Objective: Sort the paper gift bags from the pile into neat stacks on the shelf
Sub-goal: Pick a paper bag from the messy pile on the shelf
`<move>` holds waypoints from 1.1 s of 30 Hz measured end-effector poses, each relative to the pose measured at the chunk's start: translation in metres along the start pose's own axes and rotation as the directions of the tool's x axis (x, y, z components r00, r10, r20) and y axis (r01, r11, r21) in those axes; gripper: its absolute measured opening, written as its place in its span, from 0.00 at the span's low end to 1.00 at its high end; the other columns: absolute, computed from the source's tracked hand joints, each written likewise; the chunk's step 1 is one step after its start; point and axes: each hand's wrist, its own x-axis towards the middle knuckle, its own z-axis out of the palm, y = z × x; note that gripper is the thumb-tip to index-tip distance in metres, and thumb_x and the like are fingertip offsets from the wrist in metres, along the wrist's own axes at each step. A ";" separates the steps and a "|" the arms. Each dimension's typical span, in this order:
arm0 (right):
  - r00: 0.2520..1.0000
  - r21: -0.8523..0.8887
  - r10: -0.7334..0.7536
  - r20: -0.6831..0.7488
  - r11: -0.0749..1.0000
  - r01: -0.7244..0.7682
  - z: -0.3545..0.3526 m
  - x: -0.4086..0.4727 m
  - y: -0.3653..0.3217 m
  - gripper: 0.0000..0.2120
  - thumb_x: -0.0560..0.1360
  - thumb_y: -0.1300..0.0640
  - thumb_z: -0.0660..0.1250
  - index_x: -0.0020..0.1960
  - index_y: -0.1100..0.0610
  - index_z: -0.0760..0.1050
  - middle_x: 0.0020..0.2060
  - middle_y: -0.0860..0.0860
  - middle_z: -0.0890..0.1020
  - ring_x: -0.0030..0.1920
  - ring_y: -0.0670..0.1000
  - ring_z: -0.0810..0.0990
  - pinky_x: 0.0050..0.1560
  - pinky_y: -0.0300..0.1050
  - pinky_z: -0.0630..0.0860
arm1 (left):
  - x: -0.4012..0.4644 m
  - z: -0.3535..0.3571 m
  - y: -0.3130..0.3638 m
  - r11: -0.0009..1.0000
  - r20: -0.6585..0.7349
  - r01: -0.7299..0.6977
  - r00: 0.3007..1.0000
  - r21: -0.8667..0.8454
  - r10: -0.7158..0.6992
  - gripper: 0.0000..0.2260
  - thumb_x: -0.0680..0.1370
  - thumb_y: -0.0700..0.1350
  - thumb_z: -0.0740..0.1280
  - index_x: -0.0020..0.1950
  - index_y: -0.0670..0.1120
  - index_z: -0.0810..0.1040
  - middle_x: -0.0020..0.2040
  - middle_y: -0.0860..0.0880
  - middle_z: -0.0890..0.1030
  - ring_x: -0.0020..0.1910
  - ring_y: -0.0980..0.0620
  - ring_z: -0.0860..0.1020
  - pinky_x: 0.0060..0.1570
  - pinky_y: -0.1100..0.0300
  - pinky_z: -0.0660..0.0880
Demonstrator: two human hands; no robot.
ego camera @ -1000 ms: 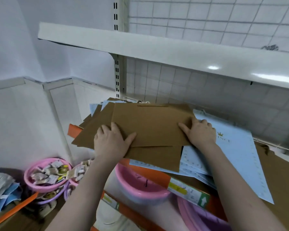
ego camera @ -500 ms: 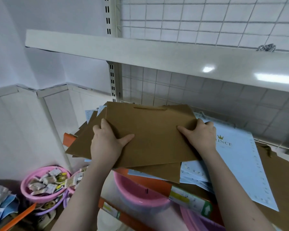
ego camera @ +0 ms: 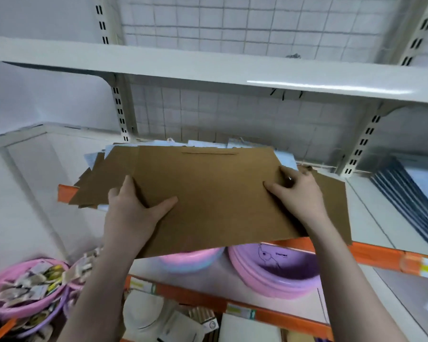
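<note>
**Currently: kraft bag held over the pile, not yet stacked**

Presently the flat brown kraft paper gift bag (ego camera: pixel 208 196) is held at both side edges, its near edge overhanging the orange-fronted white shelf (ego camera: pixel 371 218). Under and behind it lies the loose pile of brown and pale blue paper bags (ego camera: pixel 97 174), fanned out unevenly at the shelf's left end.

Recommendation: keep the bag level, square its edges to the shelf front and set it on bags of its own kind and size; judged from this view, bare shelf to the right offers room. Release only once the corners align.

Left hand (ego camera: pixel 131 213): thumb on top of the bag, fingers curled beneath, gripping the left edge. Right hand (ego camera: pixel 299 193): fingers bent over the right edge, thumb on top, gripping likewise. Both forearms reach forward and upward from below.

Noted nearby: a slanted stack of dark-edged flat items (ego camera: pixel 410 196) further right; pink and purple plastic basins (ego camera: pixel 274 275) on the shelf below.
</note>
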 end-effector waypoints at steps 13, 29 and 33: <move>0.946 -0.161 0.250 -0.207 0.945 -0.285 -0.123 -0.074 0.125 0.23 0.74 0.43 0.64 0.61 0.59 0.71 0.57 0.58 0.70 0.56 0.62 0.75 0.52 0.50 0.71 | -0.115 0.070 0.112 0.977 0.165 -0.204 0.968 0.069 0.190 0.41 0.67 0.60 0.73 0.68 0.35 0.64 0.60 0.38 0.69 0.58 0.38 0.71 0.52 0.47 0.70; 0.830 -0.193 0.389 -0.399 0.850 -0.491 -0.404 -0.152 0.432 0.24 0.74 0.44 0.65 0.61 0.62 0.70 0.57 0.60 0.70 0.57 0.63 0.73 0.54 0.53 0.70 | -0.388 0.270 0.357 0.927 0.350 -0.360 0.859 -0.104 0.373 0.46 0.65 0.58 0.75 0.74 0.40 0.59 0.66 0.41 0.67 0.66 0.42 0.67 0.61 0.50 0.67; 0.790 -0.168 0.417 -0.449 0.829 -0.533 -0.448 -0.160 0.491 0.25 0.74 0.45 0.65 0.62 0.62 0.70 0.56 0.61 0.70 0.58 0.63 0.72 0.55 0.52 0.69 | -0.425 0.308 0.409 0.902 0.388 -0.417 0.817 -0.115 0.427 0.44 0.67 0.59 0.74 0.75 0.41 0.58 0.67 0.42 0.66 0.67 0.43 0.66 0.62 0.51 0.66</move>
